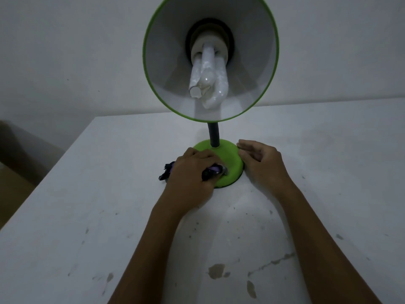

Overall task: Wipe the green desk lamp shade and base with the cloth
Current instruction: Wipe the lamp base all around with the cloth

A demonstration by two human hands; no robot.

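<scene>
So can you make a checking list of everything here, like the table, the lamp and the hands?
Surface: white table, stained and chipped.
Job's things: green base; green-rimmed shade facing the camera, bulb inside; dark and purple cloth on the base.
Clutter: nothing seen.
Hands: left hand grips the cloth; right hand rests beside the base, fingers relaxed.
Cables: nothing seen.
Surroundings: plain white wall.

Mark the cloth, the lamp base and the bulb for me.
cloth (211, 170): head view, purple fold showing under the left hand's fingers.
lamp base (230, 159): head view, bare green top, right of the stem.
bulb (207, 75): head view, middle of the white tube.
</scene>
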